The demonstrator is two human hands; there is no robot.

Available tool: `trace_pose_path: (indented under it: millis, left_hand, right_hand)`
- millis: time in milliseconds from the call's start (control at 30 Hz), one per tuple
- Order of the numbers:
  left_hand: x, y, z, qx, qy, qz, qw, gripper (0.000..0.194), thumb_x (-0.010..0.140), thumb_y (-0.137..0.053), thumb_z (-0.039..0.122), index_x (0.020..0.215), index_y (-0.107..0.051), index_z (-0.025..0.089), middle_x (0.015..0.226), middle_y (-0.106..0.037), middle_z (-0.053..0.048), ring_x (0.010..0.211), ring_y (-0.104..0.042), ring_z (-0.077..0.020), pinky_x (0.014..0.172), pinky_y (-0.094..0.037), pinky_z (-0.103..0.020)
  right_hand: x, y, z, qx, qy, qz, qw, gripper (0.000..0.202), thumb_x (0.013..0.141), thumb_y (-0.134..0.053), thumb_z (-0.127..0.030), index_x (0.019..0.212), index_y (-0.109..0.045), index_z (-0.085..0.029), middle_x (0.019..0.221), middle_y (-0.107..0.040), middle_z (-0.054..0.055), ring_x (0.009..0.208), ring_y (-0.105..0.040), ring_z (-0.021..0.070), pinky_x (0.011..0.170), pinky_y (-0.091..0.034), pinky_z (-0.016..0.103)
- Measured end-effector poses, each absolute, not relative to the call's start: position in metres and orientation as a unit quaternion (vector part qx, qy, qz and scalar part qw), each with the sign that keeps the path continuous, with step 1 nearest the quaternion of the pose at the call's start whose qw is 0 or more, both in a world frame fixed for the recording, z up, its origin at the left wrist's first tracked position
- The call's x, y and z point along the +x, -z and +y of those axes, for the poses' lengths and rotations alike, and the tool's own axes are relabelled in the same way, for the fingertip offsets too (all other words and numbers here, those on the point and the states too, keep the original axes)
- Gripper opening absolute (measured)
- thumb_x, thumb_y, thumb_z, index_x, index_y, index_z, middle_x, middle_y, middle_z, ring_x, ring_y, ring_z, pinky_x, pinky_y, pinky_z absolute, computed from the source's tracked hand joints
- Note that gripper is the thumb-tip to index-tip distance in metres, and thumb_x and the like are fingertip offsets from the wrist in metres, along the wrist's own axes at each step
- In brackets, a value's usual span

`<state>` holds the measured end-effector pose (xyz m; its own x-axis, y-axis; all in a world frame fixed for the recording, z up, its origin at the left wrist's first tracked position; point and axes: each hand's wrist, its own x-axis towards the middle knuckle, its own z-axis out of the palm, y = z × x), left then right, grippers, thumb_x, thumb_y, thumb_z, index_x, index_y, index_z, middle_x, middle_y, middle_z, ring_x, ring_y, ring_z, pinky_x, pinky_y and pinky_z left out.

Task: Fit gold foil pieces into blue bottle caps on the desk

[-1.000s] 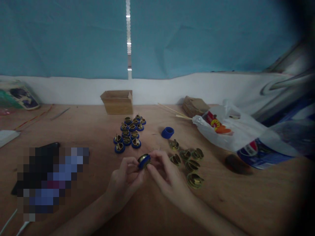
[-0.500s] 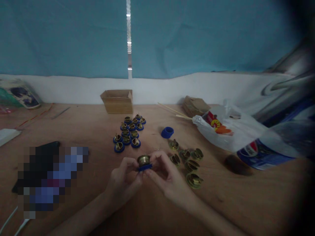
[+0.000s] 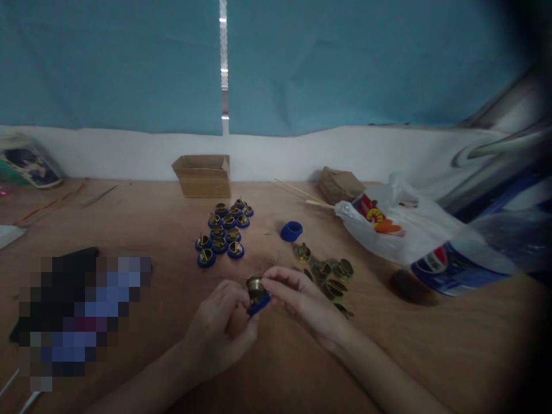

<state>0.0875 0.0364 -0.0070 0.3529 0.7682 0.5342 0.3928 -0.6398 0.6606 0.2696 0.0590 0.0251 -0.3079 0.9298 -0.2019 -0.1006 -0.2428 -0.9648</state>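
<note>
A brass cup-shaped fitting (image 3: 256, 286) is held over the table between my two hands. Around its lower end sits a blue ring (image 3: 259, 306), tilted with its right side higher. My left hand (image 3: 215, 330) is closed on the left side, its thumb at the ring's underside. The fingers of my right hand (image 3: 306, 302) pinch the right side of the brass. Beyond my hands stand several brass fittings with blue rings (image 3: 219, 245). Bare brass fittings (image 3: 334, 289) lie to the right, some partly hidden by my right hand. Behind them is a small stack of blue rings (image 3: 292, 230).
An open cardboard box (image 3: 203, 181) stands by the wall. On the right are a brown paper packet (image 3: 340, 183), a white plastic bag (image 3: 390, 244) with thin sticks, and a bottle (image 3: 461, 270) lying on its side. A dark flat object (image 3: 64, 282) and cables are at left.
The fitting and its blue ring have tipped, the ring's right side rising. My right fingers have shifted from beside the ring up onto the brass. The view has moved slightly.
</note>
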Motion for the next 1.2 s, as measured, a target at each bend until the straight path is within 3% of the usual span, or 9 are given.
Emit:
trace_pose_path:
  millis: [200, 500, 700, 933, 1200]
  left_hand:
    - [0.089, 0.009, 0.041, 0.793, -0.425, 0.387, 0.2, 0.028, 0.073, -0.062, 0.003, 0.087, -0.048, 0.022, 0.092, -0.058, -0.003, 0.087, -0.057, -0.0189, 0.075, -0.049, -0.031]
    - [0.09, 0.009, 0.04, 0.792, -0.424, 0.374, 0.233, 0.016, 0.082, -0.061, 0.009, 0.088, -0.05, 0.02, 0.087, -0.058, -0.002, 0.079, -0.056, -0.0157, 0.068, -0.046, -0.026]
    - [0.085, 0.007, 0.043, 0.732, -0.429, 0.414, 0.33, 0.005, 0.09, -0.052, 0.017, 0.088, -0.056, 0.02, 0.08, -0.059, -0.001, 0.072, -0.056, -0.0137, 0.064, -0.043, -0.024]
    - [0.088, 0.002, 0.049, 0.623, -0.453, 0.421, 0.478, 0.017, 0.091, -0.054, 0.028, 0.081, -0.062, 0.017, 0.076, -0.065, 0.0, 0.068, -0.06, -0.0119, 0.062, -0.045, -0.021]
    - [0.089, 0.001, 0.051, 0.581, -0.437, 0.423, 0.54, 0.022, 0.09, -0.056, 0.032, 0.076, -0.062, 0.015, 0.068, -0.06, 0.002, 0.061, -0.052, -0.0092, 0.056, -0.041, -0.019]
  right_hand:
    - [0.264, -0.027, 0.056, -0.444, -0.556, -0.518, 0.474, 0.017, 0.083, -0.067, -0.034, 0.078, -0.061, -0.019, 0.075, -0.059, -0.003, 0.072, -0.055, 0.0115, 0.069, -0.044, 0.024]
    - [0.269, -0.024, 0.057, -0.405, -0.644, -0.491, 0.423, 0.019, 0.085, -0.067, -0.036, 0.083, -0.063, -0.018, 0.08, -0.059, -0.001, 0.075, -0.054, 0.0117, 0.071, -0.043, 0.024]
    - [0.274, -0.025, 0.058, -0.362, -0.7, -0.474, 0.392, 0.019, 0.085, -0.069, -0.036, 0.091, -0.064, -0.018, 0.084, -0.062, 0.0, 0.074, -0.057, 0.0105, 0.069, -0.046, 0.023]
    - [0.275, -0.023, 0.059, -0.347, -0.736, -0.441, 0.38, 0.023, 0.077, -0.076, -0.033, 0.088, -0.063, -0.018, 0.085, -0.062, -0.001, 0.072, -0.058, 0.0093, 0.067, -0.046, 0.022]
    - [0.272, -0.024, 0.057, -0.364, -0.736, -0.436, 0.369, 0.026, 0.074, -0.078, -0.036, 0.082, -0.061, -0.017, 0.077, -0.061, -0.003, 0.066, -0.056, 0.0087, 0.062, -0.044, 0.022]
